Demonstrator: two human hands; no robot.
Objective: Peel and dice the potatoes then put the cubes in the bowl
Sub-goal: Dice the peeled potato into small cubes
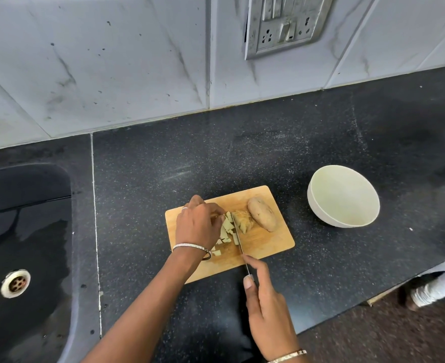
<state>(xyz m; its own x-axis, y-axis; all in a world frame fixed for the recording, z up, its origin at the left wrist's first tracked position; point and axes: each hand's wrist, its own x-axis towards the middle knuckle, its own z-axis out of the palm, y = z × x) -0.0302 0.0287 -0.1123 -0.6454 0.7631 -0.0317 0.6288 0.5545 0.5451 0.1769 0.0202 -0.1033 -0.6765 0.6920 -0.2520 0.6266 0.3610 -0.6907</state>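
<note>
Looking down from your head, you have one wooden board (264,248), one knife (238,238), one white bowl (321,214) and one whole brown potato (262,214). There is also one small pile of pale potato pieces (227,230), too bunched to count. All sit on a black speckled worktop (242,153). A black sink (25,231) is on the left, and grey tiles and one socket plate (284,24) are behind.

The potato pieces lie on the board under your left hand (199,225). Its fingers (211,208) curl down and hold them, just left of the blade. Your right hand (267,310) grips the knife handle, with the first finger straight along the blade's back.
</note>
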